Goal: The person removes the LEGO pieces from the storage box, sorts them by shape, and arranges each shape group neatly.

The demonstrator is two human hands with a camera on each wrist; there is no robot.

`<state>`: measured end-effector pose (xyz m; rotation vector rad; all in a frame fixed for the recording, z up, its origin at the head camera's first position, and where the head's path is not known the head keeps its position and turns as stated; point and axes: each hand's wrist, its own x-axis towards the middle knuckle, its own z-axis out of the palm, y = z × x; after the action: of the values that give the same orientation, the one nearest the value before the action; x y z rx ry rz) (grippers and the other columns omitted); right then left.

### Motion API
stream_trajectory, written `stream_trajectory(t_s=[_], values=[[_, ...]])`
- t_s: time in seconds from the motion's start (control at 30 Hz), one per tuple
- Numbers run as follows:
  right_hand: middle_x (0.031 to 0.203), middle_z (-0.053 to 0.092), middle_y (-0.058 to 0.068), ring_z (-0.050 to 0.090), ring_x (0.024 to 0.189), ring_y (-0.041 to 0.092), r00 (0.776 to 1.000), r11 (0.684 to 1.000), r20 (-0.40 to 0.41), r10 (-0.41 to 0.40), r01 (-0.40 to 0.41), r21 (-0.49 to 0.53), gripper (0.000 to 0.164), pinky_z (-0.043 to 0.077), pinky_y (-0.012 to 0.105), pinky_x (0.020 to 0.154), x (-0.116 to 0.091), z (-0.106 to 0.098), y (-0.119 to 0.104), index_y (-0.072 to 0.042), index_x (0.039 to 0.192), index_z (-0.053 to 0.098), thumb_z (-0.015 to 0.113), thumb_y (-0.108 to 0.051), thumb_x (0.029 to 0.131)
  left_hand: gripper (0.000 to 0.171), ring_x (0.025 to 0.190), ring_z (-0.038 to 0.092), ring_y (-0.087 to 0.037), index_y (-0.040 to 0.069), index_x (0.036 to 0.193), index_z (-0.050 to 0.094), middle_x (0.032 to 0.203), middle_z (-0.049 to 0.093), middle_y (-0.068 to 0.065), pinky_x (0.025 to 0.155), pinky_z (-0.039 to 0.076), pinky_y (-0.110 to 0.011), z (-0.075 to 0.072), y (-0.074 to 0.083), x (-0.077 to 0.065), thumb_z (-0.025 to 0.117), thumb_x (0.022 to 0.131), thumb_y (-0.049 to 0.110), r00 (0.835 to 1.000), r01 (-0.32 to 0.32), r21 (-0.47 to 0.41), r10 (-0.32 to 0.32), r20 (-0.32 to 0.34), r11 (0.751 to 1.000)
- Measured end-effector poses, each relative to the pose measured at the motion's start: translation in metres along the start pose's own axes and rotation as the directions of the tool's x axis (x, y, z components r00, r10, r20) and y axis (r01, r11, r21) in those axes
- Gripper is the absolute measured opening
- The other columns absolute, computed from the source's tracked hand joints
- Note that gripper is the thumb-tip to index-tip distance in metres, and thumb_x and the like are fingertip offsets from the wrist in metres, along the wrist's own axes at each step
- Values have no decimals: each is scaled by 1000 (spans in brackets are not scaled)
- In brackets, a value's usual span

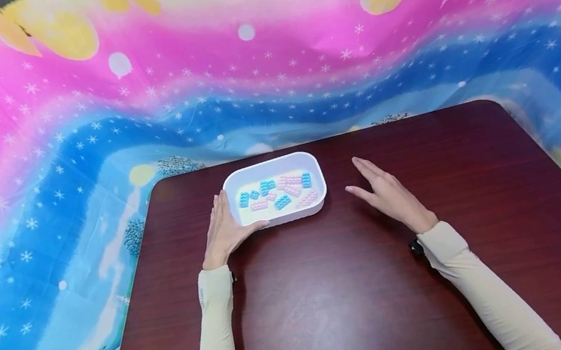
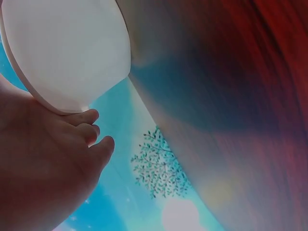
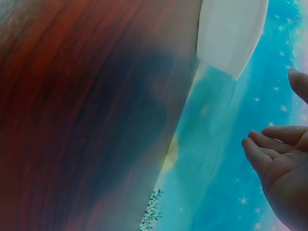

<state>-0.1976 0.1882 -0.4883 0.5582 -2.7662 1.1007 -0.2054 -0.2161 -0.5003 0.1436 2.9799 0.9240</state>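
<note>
A white plastic tray [image 1: 298, 216] with rounded corners sits near the far edge of the table. Inside it lie several toy building bricks, among them a blue brick [image 1: 282, 202] and a pink brick [image 1: 259, 206]. My left hand [image 1: 225, 230] holds the tray's near left corner, fingers along the left end and thumb along the front wall. In the left wrist view its fingers [image 2: 103, 147] bend beside the tray wall [image 2: 67, 48]. To the right of the tray, apart from it, my right hand [image 1: 386, 194] is held up with fingers extended and nothing in it.
The dark red-brown wooden table [image 1: 324, 304] has a rounded far right corner. Behind and beside it hangs a pink and blue patterned cloth [image 1: 267, 96], close to the far edge. Each wrist wears a dark band, the right one [image 1: 416, 247] showing below the sleeve.
</note>
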Motion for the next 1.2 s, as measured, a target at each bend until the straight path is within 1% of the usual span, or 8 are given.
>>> stream_trajectory(t_s=[0.1, 0.2, 0.37, 0.5, 0.6, 0.87, 0.93, 1.2], values=[[166, 36, 25, 34, 154, 40, 1000, 1000, 0, -8, 8, -6, 74, 32, 57, 121, 0, -1, -1, 4, 163, 34, 67, -31, 107, 143, 163, 3, -35, -2, 168, 5, 175, 11, -21, 130, 10, -49, 4, 4, 1, 85, 74, 69, 1000, -11, 7, 11, 5, 1000], [164, 38, 26, 36, 153, 40, 1000, 1000, -8, -13, 13, -10, 73, 33, 58, 120, 0, -1, -2, 5, 161, 37, 68, -30, 106, 143, 163, 3, -34, -2, 168, 5, 175, 11, -21, 130, 10, -49, 9, 10, 1, 84, 74, 70, 1000, -22, 7, 22, 13, 1000], [160, 44, 28, 43, 148, 42, 999, 999, -44, -31, 31, -17, 69, 38, 59, 117, 1, 0, -3, 7, 158, 42, 72, -26, 104, 139, 163, 3, -32, 0, 169, 5, 176, 11, -19, 130, 11, -47, 17, 23, 0, 87, 76, 62, 999, -38, 13, 37, 21, 999], [156, 48, 27, 48, 143, 43, 997, 999, -69, -47, 46, -16, 66, 42, 59, 114, 3, 1, -5, 7, 155, 46, 75, -20, 102, 138, 163, 5, -33, 1, 169, 5, 176, 12, -19, 130, 11, -47, 24, 33, -1, 88, 76, 60, 999, -51, 13, 51, 19, 999], [153, 51, 27, 52, 140, 43, 996, 999, -73, -50, 49, -11, 63, 44, 60, 112, 4, 2, -7, 8, 152, 50, 76, -16, 101, 139, 163, 6, -33, 0, 169, 6, 176, 13, -19, 130, 12, -46, 29, 39, -1, 89, 76, 60, 998, -63, 12, 62, 18, 998], [150, 54, 29, 54, 137, 43, 999, 999, -37, -37, 36, -32, 61, 47, 58, 110, 9, 4, -11, 9, 150, 52, 76, -18, 101, 139, 163, 8, -35, -3, 168, 8, 174, 15, -22, 130, 13, -46, 37, 48, -2, 90, 74, 60, 997, -81, 16, 81, 0, 997], [150, 54, 29, 54, 137, 43, 999, 999, -26, -37, 36, -32, 60, 47, 58, 110, 10, 5, -11, 8, 150, 53, 75, -19, 101, 140, 163, 9, -35, -3, 168, 8, 175, 15, -22, 130, 14, -45, 38, 49, -2, 89, 74, 63, 996, -84, 24, 84, -3, 996], [148, 56, 29, 55, 137, 43, 999, 999, 15, -46, 47, -20, 59, 47, 58, 110, 20, 12, -15, 8, 149, 54, 76, -20, 101, 139, 162, 10, -37, -6, 167, 11, 174, 16, -24, 130, 15, -46, 38, 51, -3, 91, 74, 59, 997, -80, 24, 80, -14, 997]])
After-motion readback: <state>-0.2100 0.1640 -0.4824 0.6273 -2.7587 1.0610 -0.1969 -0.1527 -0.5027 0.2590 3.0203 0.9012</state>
